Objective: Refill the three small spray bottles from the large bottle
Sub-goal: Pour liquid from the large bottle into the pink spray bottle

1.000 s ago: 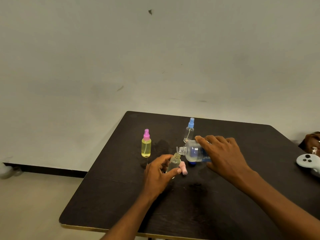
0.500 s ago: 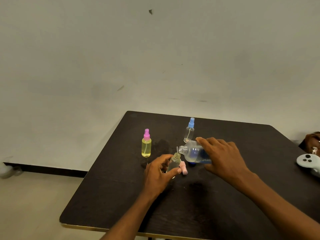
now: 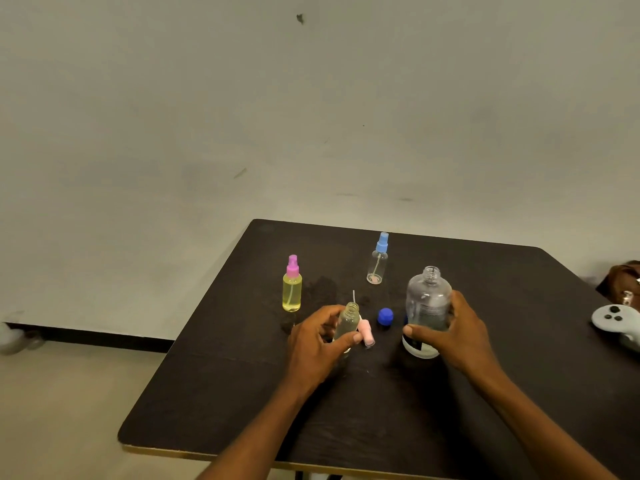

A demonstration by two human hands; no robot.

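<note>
Dark table [image 3: 450,427], plain wall behind. Left hand [image 3: 317,344] pinching uncapped small bottle [image 3: 347,322]; right hand [image 3: 453,336] wrapped round upright large bottle [image 3: 427,306]. Probably light, thin, slippery plastic; best gripped mid-body.

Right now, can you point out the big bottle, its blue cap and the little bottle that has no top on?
large bottle [image 3: 428,306], head view, on its clear upper body.
blue cap [image 3: 385,316], head view, on the cap's top.
open small bottle [image 3: 349,318], head view, on its clear shoulder below the neck.
</note>
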